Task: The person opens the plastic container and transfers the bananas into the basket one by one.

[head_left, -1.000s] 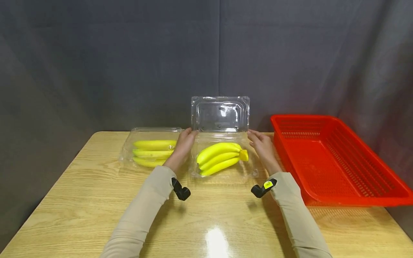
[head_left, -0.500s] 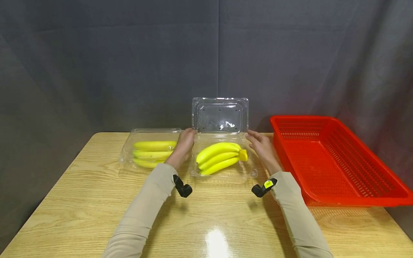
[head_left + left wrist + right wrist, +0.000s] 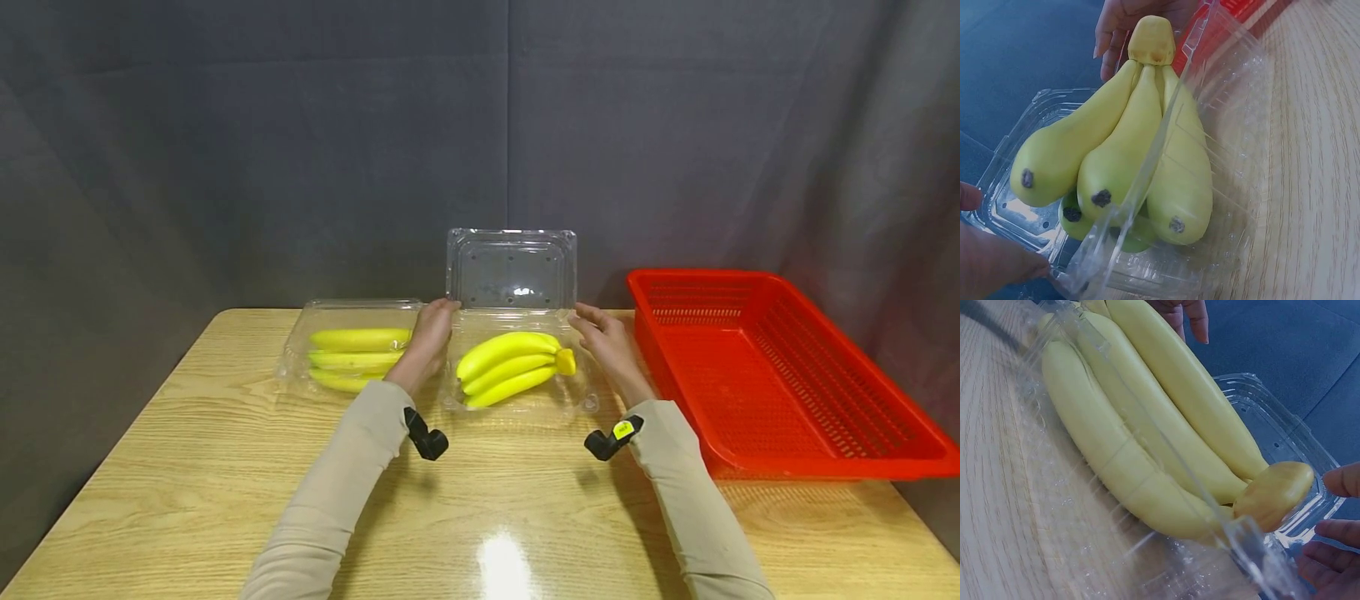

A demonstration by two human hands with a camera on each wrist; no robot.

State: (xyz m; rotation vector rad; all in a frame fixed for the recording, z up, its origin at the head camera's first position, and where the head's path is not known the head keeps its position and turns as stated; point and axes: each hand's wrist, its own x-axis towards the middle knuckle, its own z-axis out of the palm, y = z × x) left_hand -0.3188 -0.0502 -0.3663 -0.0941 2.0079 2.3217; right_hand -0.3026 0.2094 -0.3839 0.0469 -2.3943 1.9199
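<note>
On a wooden table (image 3: pixel 225 475), an open clear container (image 3: pixel 513 268) holds a yellow banana bunch (image 3: pixel 513 365) between the left hand (image 3: pixel 427 340), its grip unclear, and the right hand (image 3: pixel 611 346), fingers (image 3: pixel 1338 533) parted, gripping nothing, near the hinge (image 3: pixel 514 316).

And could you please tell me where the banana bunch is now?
In the head view, the banana bunch lies inside the open clear container on the table, between the left hand and the right hand, left of the red basket.

We see yellow bananas (image 3: pixel 1147 419) in a clear container (image 3: pixel 1250 540) on the bench (image 3: pixel 988 456), lid (image 3: pixel 1269 425) open; right grip (image 3: pixel 1336 575) near the stem (image 3: pixel 1277 492), left grip (image 3: pixel 1196 317) beyond the bananas.
</note>
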